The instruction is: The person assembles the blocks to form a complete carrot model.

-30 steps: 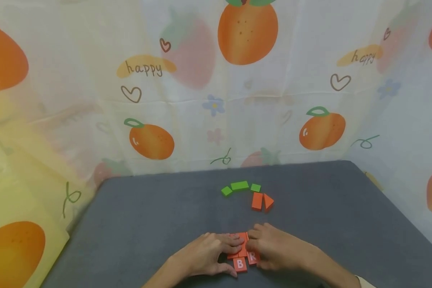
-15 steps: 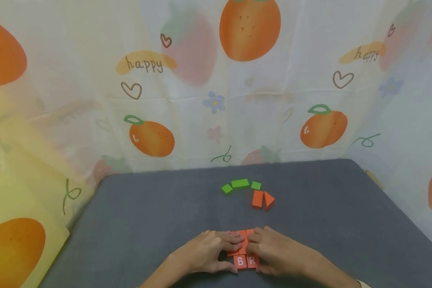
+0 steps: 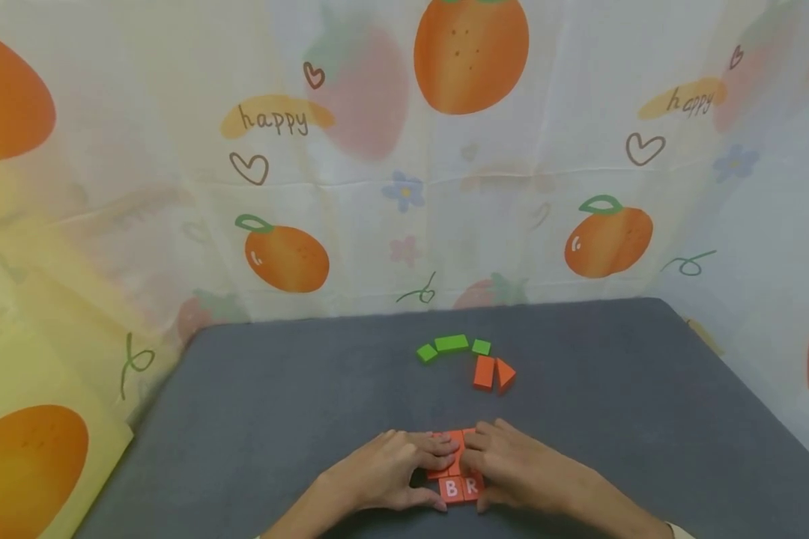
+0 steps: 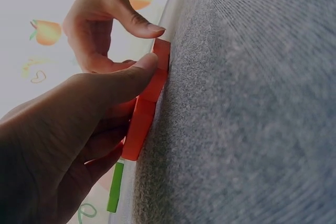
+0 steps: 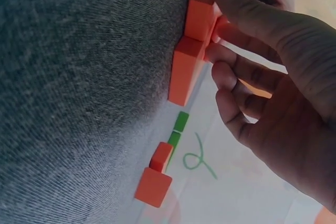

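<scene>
**Monitor:** Report the left hand.
**Operator:** From my remote station, I read its grip as engaged on the red blocks. The fingers lie across the tops; the thumb rests at the near-left corner of the B block.

**Monitor:** Report the right hand.
**Operator:** It grips the same group from the right. The fingers are bent over the blocks, with the thumb at the near edge of the R block.

**Monitor:** State the group's location.
**Operator:** It lies on the grey counter, between both hands. The B and R blocks sit side by side, letters up, in front of the others. Fingers cover part of the group, so I cannot give a count.

**Monitor:** List the remaining items.
**Operator:** Farther back, I see three green blocks in a curved row. An orange rectangular block and a triangular block lie near its right end. A printed cloth hangs behind.
</scene>
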Tool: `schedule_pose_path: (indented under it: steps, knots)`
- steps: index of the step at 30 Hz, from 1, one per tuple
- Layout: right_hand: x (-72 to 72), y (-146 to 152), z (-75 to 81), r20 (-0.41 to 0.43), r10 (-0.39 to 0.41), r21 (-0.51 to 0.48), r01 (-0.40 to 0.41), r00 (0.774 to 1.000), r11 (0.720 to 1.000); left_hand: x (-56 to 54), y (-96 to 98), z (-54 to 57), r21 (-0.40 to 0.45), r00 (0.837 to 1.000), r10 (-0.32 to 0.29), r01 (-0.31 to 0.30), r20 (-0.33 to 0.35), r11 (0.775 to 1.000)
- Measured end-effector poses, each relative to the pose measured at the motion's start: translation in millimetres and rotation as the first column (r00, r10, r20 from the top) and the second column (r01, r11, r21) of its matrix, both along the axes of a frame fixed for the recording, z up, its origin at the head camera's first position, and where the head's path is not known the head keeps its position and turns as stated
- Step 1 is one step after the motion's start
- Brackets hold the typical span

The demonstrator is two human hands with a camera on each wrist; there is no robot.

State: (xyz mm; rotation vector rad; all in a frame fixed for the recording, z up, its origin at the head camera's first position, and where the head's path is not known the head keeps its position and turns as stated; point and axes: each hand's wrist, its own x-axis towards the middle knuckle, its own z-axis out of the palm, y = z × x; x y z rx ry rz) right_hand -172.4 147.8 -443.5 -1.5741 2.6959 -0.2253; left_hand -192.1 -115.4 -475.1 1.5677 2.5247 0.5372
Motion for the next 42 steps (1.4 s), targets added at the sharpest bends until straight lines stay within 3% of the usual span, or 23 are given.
schedule_pose_path:
  steps: [15, 21, 24, 28, 33, 35, 38, 42]
  knots:
    - [-3.6, 0, 3.1, -0.015, -0.009, -0.025, 0.009, 1.0, 1.0, -3.1, -0.8, -1.5, 0.056, 0.999, -0.03, 0.029, 0.018, 0.998]
    - [-10.3, 4, 15.6, 0.035, -0.065, -0.017, 0.066, 0.997, 0.998, -3.5, -0.8, -2.2, 0.06, 0.998, -0.044, 0.042, 0.042, 0.997]
    - [-21.5, 9, 26.0, 0.063, -0.1, -0.03, 0.102, 0.993, 0.994, -3.9, -1.1, -1.6, 0.054, 0.998, -0.04, 0.037, 0.055, 0.998]
    - [-45.4, 19, 36.3, 0.038, -0.17, -0.054, 0.172, 0.985, 0.984, -4.3, -2.7, -0.8, 0.042, 0.997, -0.026, 0.023, 0.072, 0.999]
    - [-78.3, 23, 35.8, -0.028, -0.273, -0.035, 0.272, 0.962, 0.962, -4.9, -4.6, -0.3, 0.028, 0.994, -0.02, 0.017, 0.107, 0.999]
    - [-88.4, 22, 31.2, -0.013, -0.301, -0.002, 0.301, 0.954, 0.954, -5.0, -5.4, -0.1, 0.027, 0.994, -0.023, 0.02, 0.111, 0.999]
    - [-96.5, 18, 21.5, 0.017, -0.323, 0.056, 0.322, 0.946, 0.945, -4.7, -6.1, -0.3, 0.036, 0.993, -0.026, 0.022, 0.119, 0.999]
    - [-92.5, 13, 17.6, 0.038, -0.335, 0.075, 0.331, 0.942, 0.941, -3.9, -5.9, 0.4, 0.037, 0.992, -0.033, 0.029, 0.12, 0.999]
